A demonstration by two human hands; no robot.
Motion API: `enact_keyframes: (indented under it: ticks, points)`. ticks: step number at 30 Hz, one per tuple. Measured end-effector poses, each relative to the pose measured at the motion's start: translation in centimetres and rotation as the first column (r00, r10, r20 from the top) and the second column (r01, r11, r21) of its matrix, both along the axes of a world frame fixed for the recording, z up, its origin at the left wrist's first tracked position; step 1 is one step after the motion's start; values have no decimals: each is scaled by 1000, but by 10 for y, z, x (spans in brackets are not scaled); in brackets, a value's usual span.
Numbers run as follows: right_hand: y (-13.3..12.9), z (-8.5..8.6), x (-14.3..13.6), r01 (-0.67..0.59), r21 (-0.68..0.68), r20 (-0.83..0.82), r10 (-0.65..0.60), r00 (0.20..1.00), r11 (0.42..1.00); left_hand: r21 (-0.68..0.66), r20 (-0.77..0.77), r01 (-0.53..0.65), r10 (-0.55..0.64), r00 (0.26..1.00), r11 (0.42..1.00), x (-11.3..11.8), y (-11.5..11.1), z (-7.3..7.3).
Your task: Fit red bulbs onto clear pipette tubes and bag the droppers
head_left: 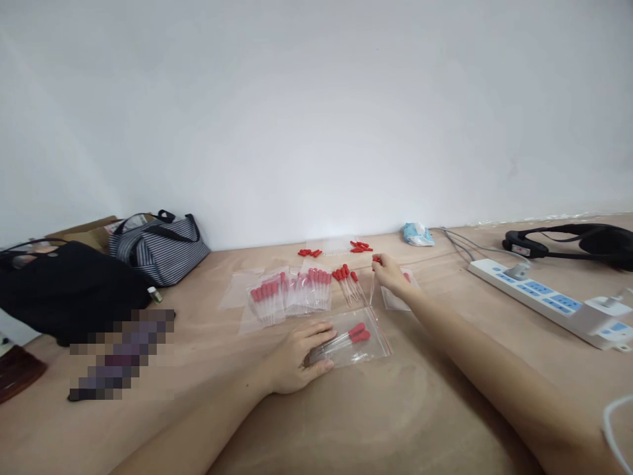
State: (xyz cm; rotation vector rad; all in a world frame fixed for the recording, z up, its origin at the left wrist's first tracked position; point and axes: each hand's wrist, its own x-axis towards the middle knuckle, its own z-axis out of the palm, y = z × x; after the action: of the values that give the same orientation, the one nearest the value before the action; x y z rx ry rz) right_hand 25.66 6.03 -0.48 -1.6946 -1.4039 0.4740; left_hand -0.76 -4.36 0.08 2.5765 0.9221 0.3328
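Note:
My left hand point(301, 356) lies on the closed end of a clear zip bag point(378, 349), fingers stretched and thumb apart. Inside that bag are a few glass droppers point(361, 333) with red rubber bulbs, their tips reaching toward my palm. My right hand point(388, 272) is closed in a pinch on the red bulb of another dropper point(376, 259), whose thin tube seems to hang down. Just left of it, several loose droppers point(345, 274) lie in a small group. Beneath my right wrist is another clear bag point(395, 300) with a bit of red showing.
Filled bags of droppers point(267, 297) overlap at centre left. Against the wall are red bulbs point(309, 253), more droppers point(361, 247) and a blue-white packet point(418, 234). A power strip point(539, 293) and black headset point(593, 244) sit right; a striped bag point(163, 247) and black bag point(74, 284) left.

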Motion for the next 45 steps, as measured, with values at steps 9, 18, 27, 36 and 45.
enact_keyframes:
  ticks: [9,18,27,36,45]
  points:
    - [-75,-24,13,73,139,-654,36,755,988,-6,-33,-33,33,999,999,2,-2,4]
    - [-88,-23,-10,-15,105,-825,95,558,994,-3,-31,-32,32,999,999,3,-2,5]
    - [-102,-17,-19,-350,23,-683,270,678,936,3,12,-31,31,999,1000,1,-2,2]
    - [-97,-21,-25,-504,18,-618,406,673,863,-5,-18,-34,34,999,999,3,-3,5]
    - [-83,-28,-29,-449,-38,-479,378,792,893,15,-19,-23,23,1000,1000,3,-3,6]
